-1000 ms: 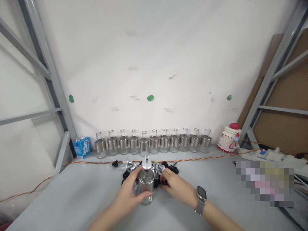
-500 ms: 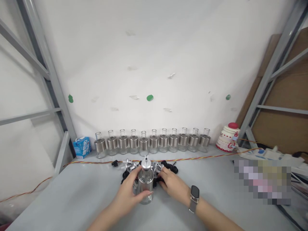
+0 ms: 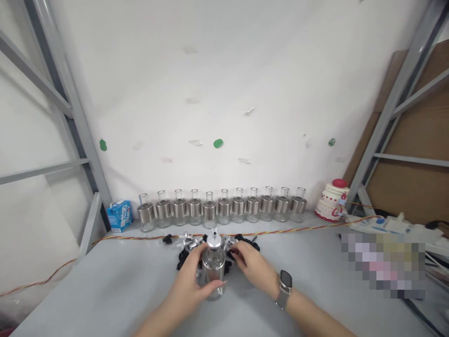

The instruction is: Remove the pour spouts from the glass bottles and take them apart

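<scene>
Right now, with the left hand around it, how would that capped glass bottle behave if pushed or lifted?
The bottle looks rigid and, with bare glass below its metal sleeve, probably breakable. Tall on a narrow base, it may tip. The left hand wraps the smooth sleeve, likely slippery.

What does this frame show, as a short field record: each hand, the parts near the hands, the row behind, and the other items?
left hand: wrapped around a capped glass bottle standing on the table
right hand: fingers in the pile of black and silver caps; wears a wristwatch
back row: eleven uncapped bottles along the wall
other: blue carton, twisted cable, cake-shaped ornament
</scene>
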Demonstrator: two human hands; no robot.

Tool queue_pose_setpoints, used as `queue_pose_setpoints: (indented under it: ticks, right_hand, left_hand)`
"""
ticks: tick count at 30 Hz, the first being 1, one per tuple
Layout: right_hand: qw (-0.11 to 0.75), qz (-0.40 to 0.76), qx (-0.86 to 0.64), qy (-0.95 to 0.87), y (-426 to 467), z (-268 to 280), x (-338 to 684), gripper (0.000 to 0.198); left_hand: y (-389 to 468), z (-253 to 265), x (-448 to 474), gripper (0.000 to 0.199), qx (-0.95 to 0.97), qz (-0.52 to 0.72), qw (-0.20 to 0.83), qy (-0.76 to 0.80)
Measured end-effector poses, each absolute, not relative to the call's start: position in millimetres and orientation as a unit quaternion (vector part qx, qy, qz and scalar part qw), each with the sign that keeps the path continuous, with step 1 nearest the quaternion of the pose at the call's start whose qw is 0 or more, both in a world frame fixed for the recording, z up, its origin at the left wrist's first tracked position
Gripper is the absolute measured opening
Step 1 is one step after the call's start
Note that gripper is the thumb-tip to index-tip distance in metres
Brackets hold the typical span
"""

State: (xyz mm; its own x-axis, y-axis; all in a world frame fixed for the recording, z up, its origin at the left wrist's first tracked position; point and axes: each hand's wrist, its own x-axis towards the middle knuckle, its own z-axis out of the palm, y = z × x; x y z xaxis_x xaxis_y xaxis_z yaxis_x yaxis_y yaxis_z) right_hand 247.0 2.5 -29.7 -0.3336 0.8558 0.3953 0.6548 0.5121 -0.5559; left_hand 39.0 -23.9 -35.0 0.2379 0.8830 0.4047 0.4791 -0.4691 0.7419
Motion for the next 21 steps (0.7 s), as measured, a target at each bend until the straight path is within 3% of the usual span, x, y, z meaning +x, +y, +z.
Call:
queue_pose_setpoints:
  ticks: [6,13,18,21]
  right_hand:
    - [0.459,0.249,-0.472,-0.711,1.3,-7.8,248.5,0.014]
    - [0.447,0.300,-0.484,-0.690,8.6,-15.1,247.3,0.013]
    - [0.470,0.305,-0.412,-0.719,-10.3,19.0,250.4,0.021]
    - [0.476,0.308,-0.384,-0.728,-26.3,39.0,247.4,0.021]
  left_hand:
    - [-31.2,-34.2,51.2,0.064,0.753,0.433,0.219,0.444]
    - [-30.7,-36.1,50.6,0.062,0.757,0.432,0.223,0.438]
    - [-34.4,-24.8,49.1,0.073,0.751,0.460,0.214,0.422]
    - [-38.4,-2.9,50.1,0.070,0.722,0.491,0.224,0.433]
